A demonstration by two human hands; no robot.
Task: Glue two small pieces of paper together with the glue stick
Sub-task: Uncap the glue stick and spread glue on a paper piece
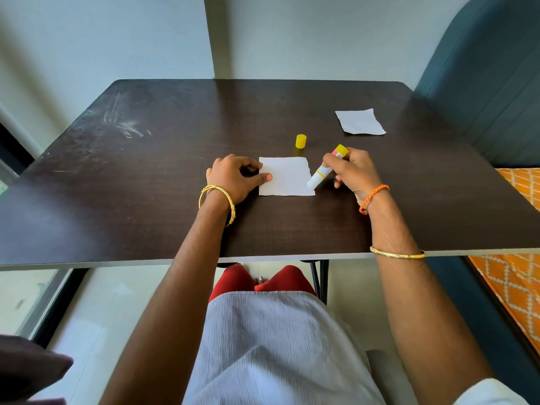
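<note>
A small white paper lies flat on the dark table in front of me. My left hand presses its left edge down with the thumb and fingertips. My right hand grips an uncapped glue stick, tilted, with its white tip touching the paper's right edge. The yellow cap stands upright just beyond the paper. A second white paper lies apart at the back right of the table.
The table's near edge runs just below my forearms. A teal padded chair stands at the right, with an orange patterned cloth beside it. A wall is behind the table.
</note>
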